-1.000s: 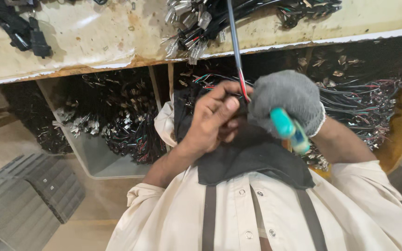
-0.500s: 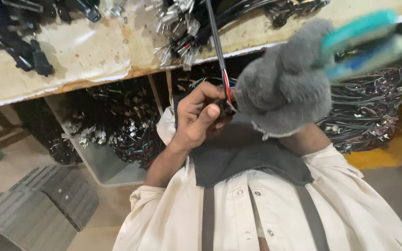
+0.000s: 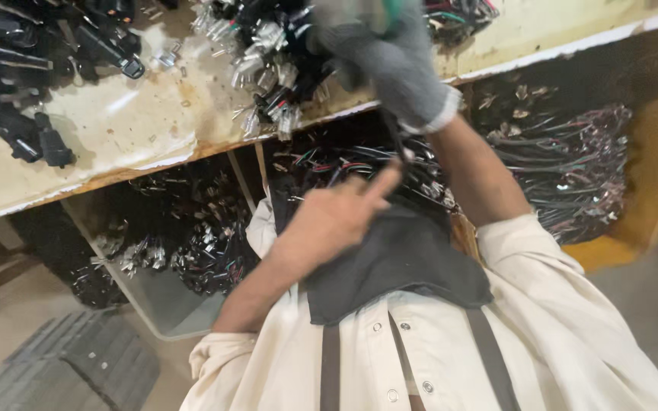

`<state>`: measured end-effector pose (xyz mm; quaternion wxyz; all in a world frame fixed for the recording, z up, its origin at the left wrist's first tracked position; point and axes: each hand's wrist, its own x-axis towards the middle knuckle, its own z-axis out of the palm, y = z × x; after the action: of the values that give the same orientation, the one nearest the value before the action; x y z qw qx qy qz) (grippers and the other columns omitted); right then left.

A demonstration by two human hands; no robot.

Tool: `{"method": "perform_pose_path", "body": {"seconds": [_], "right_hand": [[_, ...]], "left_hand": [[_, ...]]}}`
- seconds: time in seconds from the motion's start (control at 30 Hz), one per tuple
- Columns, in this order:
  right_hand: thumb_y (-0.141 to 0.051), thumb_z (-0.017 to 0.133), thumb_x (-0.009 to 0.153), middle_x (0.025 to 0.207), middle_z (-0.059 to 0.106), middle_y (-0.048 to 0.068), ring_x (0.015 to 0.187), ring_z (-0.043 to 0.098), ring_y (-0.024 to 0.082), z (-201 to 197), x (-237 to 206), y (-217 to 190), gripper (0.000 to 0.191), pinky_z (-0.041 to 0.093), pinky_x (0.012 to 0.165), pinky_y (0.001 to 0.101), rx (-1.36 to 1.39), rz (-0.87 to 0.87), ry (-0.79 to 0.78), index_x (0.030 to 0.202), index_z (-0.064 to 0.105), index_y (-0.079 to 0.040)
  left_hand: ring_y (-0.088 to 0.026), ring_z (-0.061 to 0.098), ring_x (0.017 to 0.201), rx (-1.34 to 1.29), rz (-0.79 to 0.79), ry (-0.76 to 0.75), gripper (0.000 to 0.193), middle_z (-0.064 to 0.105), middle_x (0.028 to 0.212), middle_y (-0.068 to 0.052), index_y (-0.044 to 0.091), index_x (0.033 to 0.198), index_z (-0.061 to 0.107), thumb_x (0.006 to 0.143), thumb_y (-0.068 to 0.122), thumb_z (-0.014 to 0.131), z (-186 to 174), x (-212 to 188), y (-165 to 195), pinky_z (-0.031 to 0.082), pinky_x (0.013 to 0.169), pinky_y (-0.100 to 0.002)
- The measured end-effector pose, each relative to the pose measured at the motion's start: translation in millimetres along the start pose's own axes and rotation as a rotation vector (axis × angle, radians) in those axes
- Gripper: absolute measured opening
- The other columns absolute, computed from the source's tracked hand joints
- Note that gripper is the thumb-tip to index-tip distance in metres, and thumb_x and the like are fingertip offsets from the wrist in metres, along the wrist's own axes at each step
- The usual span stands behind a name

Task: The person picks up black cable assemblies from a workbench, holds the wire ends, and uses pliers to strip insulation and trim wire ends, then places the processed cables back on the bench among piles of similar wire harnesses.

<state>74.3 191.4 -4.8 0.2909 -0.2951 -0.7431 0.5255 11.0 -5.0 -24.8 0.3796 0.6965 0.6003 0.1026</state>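
Note:
My right hand [image 3: 394, 57], in a grey knit glove, is raised over the workbench edge and blurred. It is closed around a teal-handled tool [image 3: 391, 7], of which only a sliver shows at the top edge. A thin dark wire [image 3: 394, 137] runs down from the glove to the tip of my bare left hand [image 3: 333, 221]. That hand is held in front of my dark apron [image 3: 397, 266] with its index finger stretched toward the wire. Whether it pinches the wire is not visible. A bundle of wires with metal terminals [image 3: 268, 61] lies on the bench beside the glove.
The worn cream workbench top [image 3: 138, 129] carries black plastic connectors [image 3: 32, 129] at the left. Under it a clear bin [image 3: 192, 251] and a shelf hold tangled wire harnesses [image 3: 573, 167]. A grey ribbed mat [image 3: 55, 365] lies on the floor at lower left.
My gloved right hand has risen from chest height to the bench top, drawing the wire upward. My left hand has dropped slightly and its fingers have loosened, with the index finger now extended.

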Motion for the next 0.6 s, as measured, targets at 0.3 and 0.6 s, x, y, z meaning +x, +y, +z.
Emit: {"method": "perform_pose_path", "body": {"seconds": [0.3, 0.6], "right_hand": [[-0.013, 0.082, 0.094, 0.098, 0.069, 0.012, 0.084, 0.069, 0.024, -102.7, -56.7, 15.5, 0.026, 0.054, 0.069, 0.0317, -1.334, -0.338, 0.015, 0.114, 0.068, -0.003], [-0.034, 0.091, 0.092, 0.094, 0.066, 0.014, 0.075, 0.067, 0.024, -38.5, -88.9, 35.8, 0.044, 0.049, 0.058, 0.0341, -0.974, -0.461, 0.099, 0.110, 0.067, -0.003]], "left_hand": [[-0.030, 0.064, 0.075, 0.076, -0.043, 0.314, 0.042, 0.063, 0.083, -0.010, 0.019, 0.130, 0.068, 0.088, 0.019, 0.073, 3.2, -42.6, -48.3, 0.050, 0.072, -0.043], [-0.027, 0.070, 0.078, 0.666, -0.578, 1.255, 0.034, 0.068, 0.090, -0.010, 0.004, 0.103, 0.061, 0.093, 0.030, 0.080, -82.6, -12.1, -184.7, 0.054, 0.062, -0.037]]}}
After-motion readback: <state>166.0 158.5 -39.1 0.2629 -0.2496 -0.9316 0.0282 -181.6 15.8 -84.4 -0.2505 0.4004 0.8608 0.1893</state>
